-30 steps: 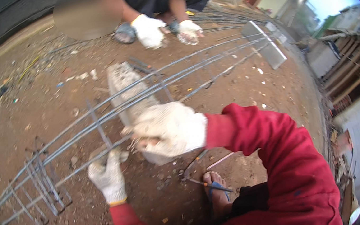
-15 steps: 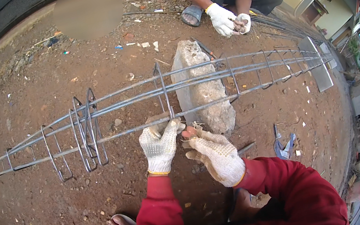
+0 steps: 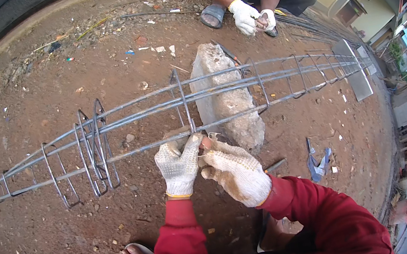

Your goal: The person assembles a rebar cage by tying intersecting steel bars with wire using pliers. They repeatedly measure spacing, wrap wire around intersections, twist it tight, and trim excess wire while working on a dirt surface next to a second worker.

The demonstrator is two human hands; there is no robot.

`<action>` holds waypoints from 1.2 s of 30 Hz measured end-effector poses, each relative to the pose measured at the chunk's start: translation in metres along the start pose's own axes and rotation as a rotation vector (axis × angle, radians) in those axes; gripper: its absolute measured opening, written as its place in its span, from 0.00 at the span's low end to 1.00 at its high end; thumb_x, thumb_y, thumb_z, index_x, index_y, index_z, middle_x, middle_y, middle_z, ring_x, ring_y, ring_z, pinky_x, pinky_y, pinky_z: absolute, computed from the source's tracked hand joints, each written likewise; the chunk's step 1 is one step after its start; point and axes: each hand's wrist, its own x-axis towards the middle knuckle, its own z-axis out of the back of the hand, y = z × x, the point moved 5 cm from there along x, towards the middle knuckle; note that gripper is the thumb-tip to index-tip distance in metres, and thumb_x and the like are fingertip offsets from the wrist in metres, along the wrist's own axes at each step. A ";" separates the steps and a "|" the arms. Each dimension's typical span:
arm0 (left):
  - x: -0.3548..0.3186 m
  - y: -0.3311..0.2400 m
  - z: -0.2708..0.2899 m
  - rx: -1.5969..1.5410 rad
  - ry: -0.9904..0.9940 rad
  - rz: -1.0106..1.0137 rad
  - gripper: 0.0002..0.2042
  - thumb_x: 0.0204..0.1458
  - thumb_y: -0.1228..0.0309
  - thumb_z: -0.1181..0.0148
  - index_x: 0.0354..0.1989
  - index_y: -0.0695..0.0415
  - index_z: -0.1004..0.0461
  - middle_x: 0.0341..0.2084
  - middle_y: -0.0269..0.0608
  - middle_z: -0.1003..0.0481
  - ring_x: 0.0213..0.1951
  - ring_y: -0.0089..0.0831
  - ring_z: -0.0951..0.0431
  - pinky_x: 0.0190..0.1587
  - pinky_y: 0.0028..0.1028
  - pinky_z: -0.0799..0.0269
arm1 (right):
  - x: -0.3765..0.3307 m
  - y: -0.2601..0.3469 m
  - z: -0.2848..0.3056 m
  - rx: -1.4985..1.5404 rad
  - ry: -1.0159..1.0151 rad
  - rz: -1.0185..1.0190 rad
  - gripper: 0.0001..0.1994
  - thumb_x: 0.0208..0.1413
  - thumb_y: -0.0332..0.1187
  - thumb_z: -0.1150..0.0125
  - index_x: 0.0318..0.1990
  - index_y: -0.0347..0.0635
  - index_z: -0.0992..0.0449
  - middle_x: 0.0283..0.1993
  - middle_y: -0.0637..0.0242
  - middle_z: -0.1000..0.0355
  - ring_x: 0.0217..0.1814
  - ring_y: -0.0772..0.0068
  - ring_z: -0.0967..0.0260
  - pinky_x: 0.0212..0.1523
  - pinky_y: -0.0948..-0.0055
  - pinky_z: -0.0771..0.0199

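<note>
A long rebar cage [image 3: 146, 112] of thin steel bars and bent stirrups runs across in front of me. My left hand [image 3: 175, 167], in a knitted white glove, is closed at the near bar, thumb by the foot of an upright stirrup [image 3: 184, 97]. My right hand [image 3: 235, 170], in a soiled white glove with some bare fingertips showing, is closed in a pinch just right of that joint. Thin pale strands of tie wire [image 3: 217, 135] stick out at its fingertips. The hands nearly touch; what lies between the fingers is partly hidden.
A rough concrete block [image 3: 227, 106] lies under the cage. Several loose stirrups [image 3: 93, 152] hang together at left. A grey plate [image 3: 359, 83] sits under the right end. Across from me a co-worker's gloved hands [image 3: 253, 19] handle something small. A rag [image 3: 320, 163] lies on the dirt.
My right hand has moved slightly left and up, closer to my left thumb and the joint. The left hand keeps its place on the bar. The co-worker's hands have shifted slightly.
</note>
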 end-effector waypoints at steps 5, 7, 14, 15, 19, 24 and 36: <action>0.003 -0.002 -0.001 0.008 -0.050 -0.101 0.19 0.45 0.68 0.25 0.16 0.59 0.33 0.12 0.34 0.32 0.16 0.22 0.37 0.19 0.31 0.39 | -0.010 0.004 -0.010 0.036 -0.079 0.017 0.22 0.63 0.29 0.42 0.64 0.40 0.33 0.51 0.65 0.27 0.50 0.72 0.28 0.49 0.69 0.28; 0.003 -0.001 0.000 0.035 -0.041 -0.117 0.19 0.45 0.68 0.25 0.16 0.60 0.32 0.12 0.36 0.30 0.16 0.23 0.36 0.20 0.32 0.38 | -0.008 0.003 -0.013 0.060 -0.054 0.018 0.22 0.63 0.28 0.42 0.65 0.40 0.34 0.51 0.65 0.27 0.51 0.72 0.28 0.50 0.68 0.28; 0.003 -0.002 0.003 0.049 -0.015 -0.077 0.17 0.44 0.67 0.25 0.16 0.61 0.28 0.15 0.41 0.25 0.18 0.29 0.27 0.23 0.31 0.33 | -0.001 -0.005 -0.005 0.112 0.002 0.004 0.28 0.63 0.25 0.44 0.70 0.45 0.41 0.55 0.67 0.30 0.52 0.72 0.29 0.52 0.67 0.29; 0.003 -0.005 0.002 0.125 -0.032 -0.115 0.16 0.44 0.68 0.25 0.17 0.62 0.27 0.15 0.42 0.25 0.18 0.30 0.27 0.23 0.31 0.33 | -0.001 -0.005 -0.004 0.123 0.035 0.010 0.29 0.63 0.25 0.44 0.71 0.45 0.42 0.56 0.67 0.30 0.51 0.72 0.30 0.52 0.67 0.30; 0.001 0.000 0.000 -0.010 0.008 0.057 0.11 0.47 0.69 0.27 0.23 0.64 0.21 0.17 0.45 0.23 0.20 0.30 0.24 0.24 0.31 0.31 | 0.010 -0.005 0.010 0.189 0.049 -0.048 0.32 0.60 0.22 0.43 0.72 0.45 0.44 0.53 0.71 0.31 0.48 0.73 0.31 0.50 0.69 0.30; 0.000 -0.003 0.000 0.034 0.003 -0.016 0.09 0.48 0.68 0.30 0.28 0.64 0.17 0.20 0.46 0.21 0.21 0.33 0.22 0.27 0.32 0.29 | 0.021 -0.002 0.022 0.262 0.132 -0.120 0.30 0.58 0.20 0.43 0.69 0.44 0.40 0.48 0.74 0.34 0.44 0.75 0.32 0.45 0.72 0.31; 0.000 0.011 0.001 0.241 0.078 -0.162 0.09 0.52 0.70 0.32 0.33 0.65 0.19 0.26 0.47 0.17 0.27 0.30 0.17 0.32 0.28 0.22 | 0.006 0.110 -0.029 -1.097 0.181 0.112 0.22 0.64 0.29 0.44 0.65 0.40 0.33 0.48 0.64 0.22 0.41 0.75 0.23 0.34 0.74 0.25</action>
